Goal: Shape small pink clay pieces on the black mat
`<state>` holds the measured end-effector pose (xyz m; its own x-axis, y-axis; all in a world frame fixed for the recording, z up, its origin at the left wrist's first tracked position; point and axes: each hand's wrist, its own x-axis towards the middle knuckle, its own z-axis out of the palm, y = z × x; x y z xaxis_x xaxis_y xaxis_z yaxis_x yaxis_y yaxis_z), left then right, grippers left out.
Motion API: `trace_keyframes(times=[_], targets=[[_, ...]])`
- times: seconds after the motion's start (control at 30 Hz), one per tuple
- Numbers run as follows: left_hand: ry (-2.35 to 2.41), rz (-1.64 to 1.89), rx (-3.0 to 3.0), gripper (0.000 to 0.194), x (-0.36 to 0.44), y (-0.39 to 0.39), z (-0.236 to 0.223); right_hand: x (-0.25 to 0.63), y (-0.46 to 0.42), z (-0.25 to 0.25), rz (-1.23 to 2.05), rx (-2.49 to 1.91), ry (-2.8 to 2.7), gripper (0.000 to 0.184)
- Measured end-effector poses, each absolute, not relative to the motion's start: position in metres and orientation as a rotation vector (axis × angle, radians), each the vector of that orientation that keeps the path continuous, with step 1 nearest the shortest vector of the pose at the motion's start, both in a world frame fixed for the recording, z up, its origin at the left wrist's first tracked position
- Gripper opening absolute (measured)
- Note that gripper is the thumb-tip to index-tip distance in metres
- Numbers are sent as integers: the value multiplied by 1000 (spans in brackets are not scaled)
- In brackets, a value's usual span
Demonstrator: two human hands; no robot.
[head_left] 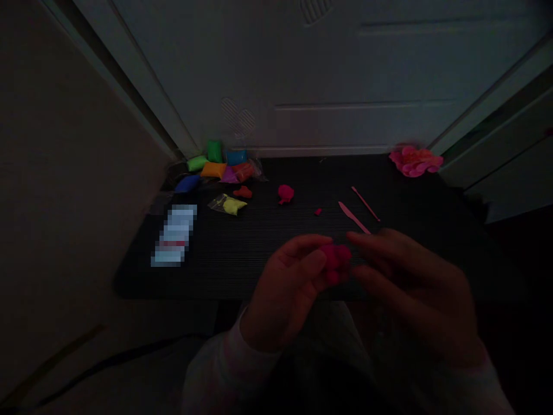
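Note:
Between the thumb and fingers of my left hand (289,288) is a lumpy piece of pink modelling clay (337,262), held just above the near edge of the table. My right hand (415,288) is close on its right side, thumb and fingers apart around a gap, and no thing shows in it. Beyond the hands lie a pink clay lump (286,194) and a tiny pink clay bit (318,212). A pink plastic knife (354,218) and a thin pink modelling stick (365,203) rest behind my right hand.
Several colored clay packets, an orange packet (213,169) among them, sit at the table's back left. Nearer are a yellow clay bag (233,205), an orange clay piece (243,192) and a lit, pixelated phone-like screen (175,235). A pink flower-like object (416,161) stands back right, by the white door (328,75).

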<state>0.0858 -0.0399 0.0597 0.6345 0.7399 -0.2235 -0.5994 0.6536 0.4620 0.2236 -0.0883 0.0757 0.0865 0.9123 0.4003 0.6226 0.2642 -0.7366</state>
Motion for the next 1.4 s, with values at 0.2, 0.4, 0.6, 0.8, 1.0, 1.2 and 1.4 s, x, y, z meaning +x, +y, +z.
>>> trace_keyframes(times=[0.2, 0.4, 0.6, 0.8, 1.0, 1.2, 1.4], targets=[[430, 749, 369, 11, 86, -40, 60, 224, -84, 78, 407, -1425, -1643, 18], [460, 751, 376, 12, 87, -40, 58, 222, -84, 72, 431, -1435, -1579, 17], [495, 865, 319, 10, 88, -40, 60, 212, -92, 59, 260, -1346, -1494, 38], [486, 905, 318, 11, 91, -43, 63, 197, -92, 50, 83, -1452, -1583, 23], [554, 1012, 435, 12, 92, -45, 63, 196, -95, 58, 138, -1429, -1508, 19], [610, 1175, 815, 28, 86, -47, 65, 194, -99, 73, 248, -1481, -1450, 15], [676, 1227, 1022, 31, 80, -49, 64, 196, -100, 78, 267, -1511, -1473, 13]])
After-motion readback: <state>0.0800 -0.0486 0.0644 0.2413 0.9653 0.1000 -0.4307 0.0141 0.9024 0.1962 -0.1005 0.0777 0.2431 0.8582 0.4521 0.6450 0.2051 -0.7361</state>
